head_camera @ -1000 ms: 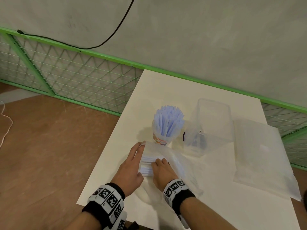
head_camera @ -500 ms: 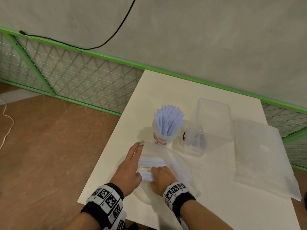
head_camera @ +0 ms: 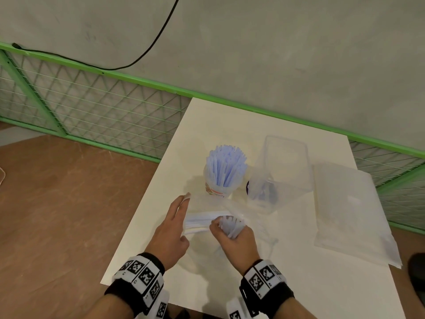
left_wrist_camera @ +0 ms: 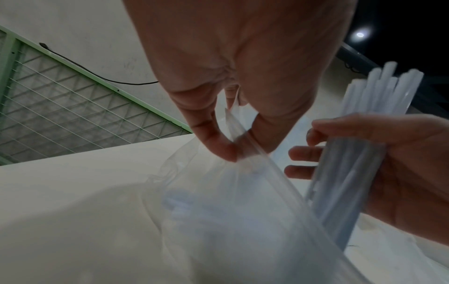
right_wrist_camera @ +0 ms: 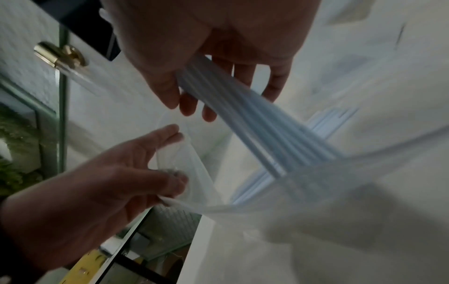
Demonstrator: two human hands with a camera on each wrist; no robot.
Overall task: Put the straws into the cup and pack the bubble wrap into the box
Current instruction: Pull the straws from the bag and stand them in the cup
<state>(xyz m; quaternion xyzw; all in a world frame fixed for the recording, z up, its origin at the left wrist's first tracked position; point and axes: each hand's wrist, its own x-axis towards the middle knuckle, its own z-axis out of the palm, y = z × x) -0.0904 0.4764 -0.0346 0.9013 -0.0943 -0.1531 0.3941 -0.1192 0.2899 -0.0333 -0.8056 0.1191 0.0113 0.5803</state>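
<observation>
A paper cup (head_camera: 217, 192) on the white table (head_camera: 230, 125) holds several pale blue straws (head_camera: 225, 164). In front of it lies a clear plastic bag (head_camera: 202, 222) with more straws inside. My left hand (head_camera: 184, 203) pinches the bag's open edge (left_wrist_camera: 233, 142). My right hand (head_camera: 227, 229) grips a bundle of straws (head_camera: 231, 225), their ends pointing up; the bundle (right_wrist_camera: 255, 119) still reaches into the bag's mouth. The clear box (head_camera: 285, 157) stands right of the cup. The folded bubble wrap (head_camera: 349, 212) lies flat at the right.
A small dark object (head_camera: 248, 187) sits between cup and box. The table's left edge (head_camera: 138, 226) drops to a brown floor. A green mesh fence (head_camera: 103, 107) and a grey wall run behind. Something dark (head_camera: 417, 268) shows at the right edge.
My right hand has closed around a bundle of straws and drawn it back and up out of the bag. My left hand stays at the bag's edge.
</observation>
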